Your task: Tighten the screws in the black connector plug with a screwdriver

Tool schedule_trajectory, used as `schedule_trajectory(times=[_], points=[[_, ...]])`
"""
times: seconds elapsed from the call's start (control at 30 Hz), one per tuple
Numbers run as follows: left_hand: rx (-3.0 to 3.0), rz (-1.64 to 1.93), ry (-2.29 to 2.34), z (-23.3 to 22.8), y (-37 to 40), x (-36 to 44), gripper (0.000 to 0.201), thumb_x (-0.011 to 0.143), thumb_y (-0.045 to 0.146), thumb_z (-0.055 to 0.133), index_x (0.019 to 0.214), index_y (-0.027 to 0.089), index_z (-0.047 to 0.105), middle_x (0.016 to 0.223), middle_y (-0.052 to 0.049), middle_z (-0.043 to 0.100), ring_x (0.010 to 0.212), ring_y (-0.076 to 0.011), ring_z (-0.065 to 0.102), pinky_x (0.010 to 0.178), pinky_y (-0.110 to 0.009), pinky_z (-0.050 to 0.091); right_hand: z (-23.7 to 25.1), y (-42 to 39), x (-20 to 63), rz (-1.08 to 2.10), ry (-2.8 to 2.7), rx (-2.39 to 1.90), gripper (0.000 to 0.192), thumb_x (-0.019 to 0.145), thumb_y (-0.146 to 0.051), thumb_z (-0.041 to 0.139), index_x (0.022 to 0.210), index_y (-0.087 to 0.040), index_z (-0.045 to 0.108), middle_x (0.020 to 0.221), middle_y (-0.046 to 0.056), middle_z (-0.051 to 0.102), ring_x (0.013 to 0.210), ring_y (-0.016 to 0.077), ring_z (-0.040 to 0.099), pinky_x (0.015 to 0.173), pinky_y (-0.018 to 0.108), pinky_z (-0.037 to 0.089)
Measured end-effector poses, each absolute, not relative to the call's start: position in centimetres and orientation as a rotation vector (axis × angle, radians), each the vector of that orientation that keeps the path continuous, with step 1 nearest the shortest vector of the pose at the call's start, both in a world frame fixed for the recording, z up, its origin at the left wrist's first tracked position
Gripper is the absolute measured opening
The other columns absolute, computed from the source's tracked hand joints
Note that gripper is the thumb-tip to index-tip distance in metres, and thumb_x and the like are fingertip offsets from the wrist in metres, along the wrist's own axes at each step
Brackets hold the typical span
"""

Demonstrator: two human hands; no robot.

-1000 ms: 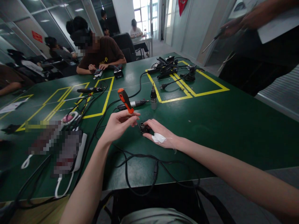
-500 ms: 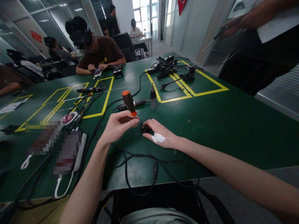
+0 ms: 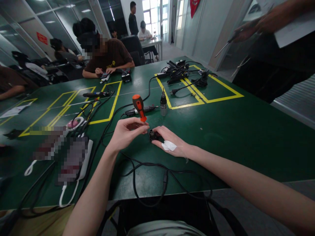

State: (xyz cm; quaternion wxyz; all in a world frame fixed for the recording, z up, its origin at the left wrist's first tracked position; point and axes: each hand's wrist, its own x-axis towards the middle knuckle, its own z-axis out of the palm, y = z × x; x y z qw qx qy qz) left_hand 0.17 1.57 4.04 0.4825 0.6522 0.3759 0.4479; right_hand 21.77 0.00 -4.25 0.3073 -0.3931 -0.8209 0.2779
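The left hand (image 3: 125, 131), its grip closed on the orange screwdriver (image 3: 139, 107), has tipped it more upright over the small black part (image 3: 153, 135) that the right hand (image 3: 169, 141) pins to the table (image 3: 233, 131).

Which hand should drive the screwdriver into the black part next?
Left, likely. The left hand already grips the orange-handled screwdriver, tip down beside the small black part, which the right hand pins on the green table.
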Motion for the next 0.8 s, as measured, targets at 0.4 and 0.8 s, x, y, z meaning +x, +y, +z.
schedule_trajectory(times=[0.4, 0.8], points=[[1.589, 1.179, 0.871, 4.4, 1.6, -0.1, 0.027, 0.068, 0.029, 0.099, 0.076, 0.015, 0.078, 0.067, -0.001, 0.075, 0.055, -0.0099, 0.068, 0.058, -0.019, 0.059, -3.7, -0.2, 21.7, 0.762, -2.159, -1.090, 0.023, 0.098, -0.024, 0.071, 0.118, -0.020, 0.062, 0.113, 0.011, 0.068, 0.106, 0.0281, 0.063, 0.094, 0.046, 0.055], [1.632, 0.957, 0.805, 5.5, 1.2, -1.3, 0.029, 0.080, 0.040, 0.093, 0.086, 0.014, 0.083, 0.080, -0.009, 0.081, 0.071, -0.0156, 0.075, 0.072, -0.025, 0.064, -4.0, -0.1, 21.8, 0.776, -2.149, -1.068, 0.023, 0.099, -0.025, 0.070, 0.119, -0.022, 0.061, 0.113, 0.010, 0.067, 0.108, 0.0276, 0.062, 0.095, 0.046, 0.056]])
